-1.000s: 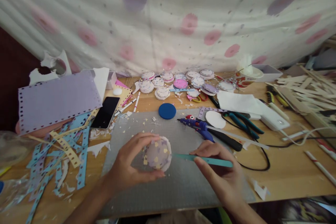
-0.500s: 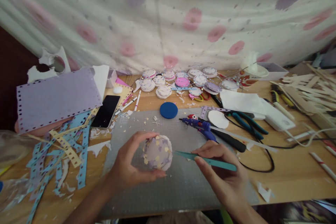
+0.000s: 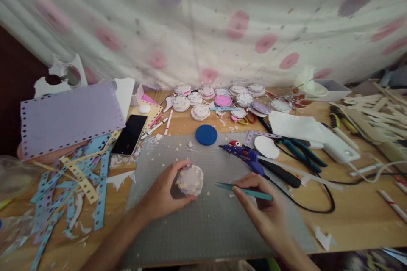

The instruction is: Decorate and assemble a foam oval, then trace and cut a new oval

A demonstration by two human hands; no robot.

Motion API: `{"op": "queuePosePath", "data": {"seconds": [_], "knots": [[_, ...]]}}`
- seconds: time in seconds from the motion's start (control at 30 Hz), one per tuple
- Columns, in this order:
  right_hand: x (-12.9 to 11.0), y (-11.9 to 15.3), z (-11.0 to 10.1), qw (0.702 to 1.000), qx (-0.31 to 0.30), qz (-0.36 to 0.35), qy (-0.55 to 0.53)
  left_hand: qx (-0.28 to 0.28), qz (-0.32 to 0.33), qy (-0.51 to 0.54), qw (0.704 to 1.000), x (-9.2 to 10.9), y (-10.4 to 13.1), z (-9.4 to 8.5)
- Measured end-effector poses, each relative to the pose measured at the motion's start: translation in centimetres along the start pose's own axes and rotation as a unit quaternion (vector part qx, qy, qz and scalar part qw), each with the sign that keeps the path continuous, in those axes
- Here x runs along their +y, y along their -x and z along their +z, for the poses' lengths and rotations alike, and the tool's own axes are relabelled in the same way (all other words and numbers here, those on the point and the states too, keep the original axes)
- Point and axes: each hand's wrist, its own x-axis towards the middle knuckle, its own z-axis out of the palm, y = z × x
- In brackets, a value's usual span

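Left hand (image 3: 167, 192) pinches a round, yellow-flecked lilac-white disc (image 3: 190, 180) by its edges; right hand (image 3: 263, 205) pinches slim teal tweezers (image 3: 259, 194), tips clear of it; I cannot read the white cup's (image 3: 300, 100) red print.

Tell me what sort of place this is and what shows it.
Most likely a small papercraft workspace: a glue gun lies on a grey mat, blue punched strips are heaped at the left, and decorated discs crowd the table's far side.

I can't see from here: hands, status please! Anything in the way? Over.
Left hand holding pale round piece. Right hand holding teal tweezers, tips not touching it. Blue glue gun nearby, not between them.
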Motion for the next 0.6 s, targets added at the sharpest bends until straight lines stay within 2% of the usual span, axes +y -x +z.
{"op": "queuePosePath", "data": {"seconds": [0.17,0.4,0.5,0.6], "knots": [[1.0,0.8,0.0,0.999,-0.020,0.025,0.009,-0.054,-0.023,-0.014,0.998,-0.8,0.3,0.2],[0.1,-0.6,-0.2,0.994,-0.070,0.074,-0.033,-0.003,0.015,-0.076,0.997,-1.2,0.0,0.2],[0.1,-1.8,0.8,0.982,-0.132,0.121,-0.057,0.015,0.032,-0.067,0.997,-1.2,-0.5,0.8],[0.2,-3.1,2.0,0.968,-0.200,0.150,-0.035,0.023,0.040,-0.048,0.998,-0.8,-0.6,1.0]]}}
